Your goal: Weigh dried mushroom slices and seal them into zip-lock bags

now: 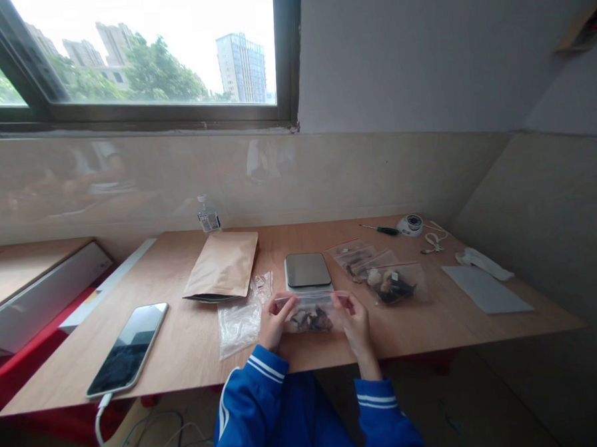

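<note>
Between my two hands is a clear zip bag (311,319) with dark and pale dried pieces inside. My left hand (274,318) pinches its top left corner, and my right hand (352,314) pinches the top right corner along the zip strip. Just behind the bag sits a small kitchen scale (307,270) with a metal top. Left of my left hand lie several flat clear bags (238,327). Beyond my right hand rest filled zip bags (394,284) holding similar dried pieces, partly overlapping.
A brown paper pouch (223,264) lies left of the scale, with a clear bottle (208,215) behind it. A phone (129,349) on a cable is at the left. At the right are a screwdriver (386,230), a dome camera (411,225) and a white sheet (487,288).
</note>
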The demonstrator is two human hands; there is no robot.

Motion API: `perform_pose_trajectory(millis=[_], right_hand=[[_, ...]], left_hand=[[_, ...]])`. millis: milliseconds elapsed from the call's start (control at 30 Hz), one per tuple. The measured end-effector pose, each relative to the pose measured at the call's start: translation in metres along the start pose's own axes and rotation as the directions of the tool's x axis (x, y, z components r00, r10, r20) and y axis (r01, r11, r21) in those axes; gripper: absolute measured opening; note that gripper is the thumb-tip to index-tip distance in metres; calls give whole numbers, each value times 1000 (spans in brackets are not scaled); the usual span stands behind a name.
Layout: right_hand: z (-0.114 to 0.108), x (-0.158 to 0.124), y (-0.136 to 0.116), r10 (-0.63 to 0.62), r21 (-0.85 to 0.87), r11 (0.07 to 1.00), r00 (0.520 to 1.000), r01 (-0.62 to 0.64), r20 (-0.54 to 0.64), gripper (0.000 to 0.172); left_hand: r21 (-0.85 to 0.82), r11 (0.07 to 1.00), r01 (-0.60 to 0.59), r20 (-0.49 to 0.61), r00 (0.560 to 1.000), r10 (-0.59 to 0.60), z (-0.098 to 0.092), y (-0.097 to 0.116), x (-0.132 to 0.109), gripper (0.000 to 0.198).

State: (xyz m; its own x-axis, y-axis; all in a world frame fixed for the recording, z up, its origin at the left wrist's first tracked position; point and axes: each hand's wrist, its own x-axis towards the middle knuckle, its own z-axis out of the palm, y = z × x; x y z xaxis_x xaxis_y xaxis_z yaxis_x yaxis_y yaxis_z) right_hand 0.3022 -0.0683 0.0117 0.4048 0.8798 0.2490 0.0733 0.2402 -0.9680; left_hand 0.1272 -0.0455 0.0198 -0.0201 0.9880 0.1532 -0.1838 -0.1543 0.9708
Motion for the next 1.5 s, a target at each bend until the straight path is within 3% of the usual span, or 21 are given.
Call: perform_pose_trajectory(millis=[167, 400, 567, 733, 900, 1133, 1500], right_hand=[[1, 0, -1, -33, -42, 999, 999, 32, -18, 27], [5, -3, -9, 80, 114, 990, 996, -84, 34, 30], [9, -3, -8, 57, 87, 994, 996, -62, 62, 28], [11, -2, -1, 19, 33, 999, 999, -20, 29, 26], [14, -4, 2, 68, 95, 993, 998, -66, -18, 27], [13, -4, -2, 144, 150, 974, 978, -167, 153, 30], [17, -7, -4, 5, 65, 998, 987, -16, 158, 24]], left_hand=[[53, 998, -36, -49, 998, 39, -1, 0, 1, 23], [64, 998, -26, 26, 999, 25, 0, -1, 0, 25], [69, 997, 26, 14, 1000, -27, 2, 1, -1, 26], [81, 996, 21, 15, 1000, -23, 2, 2, -3, 29], [67, 997, 37, -3, 999, -37, 1, 2, -3, 30], [91, 995, 30, 104, 994, -39, 2, 3, -4, 27], [110, 994, 4, 67, 998, -12, 0, 4, -4, 24]])
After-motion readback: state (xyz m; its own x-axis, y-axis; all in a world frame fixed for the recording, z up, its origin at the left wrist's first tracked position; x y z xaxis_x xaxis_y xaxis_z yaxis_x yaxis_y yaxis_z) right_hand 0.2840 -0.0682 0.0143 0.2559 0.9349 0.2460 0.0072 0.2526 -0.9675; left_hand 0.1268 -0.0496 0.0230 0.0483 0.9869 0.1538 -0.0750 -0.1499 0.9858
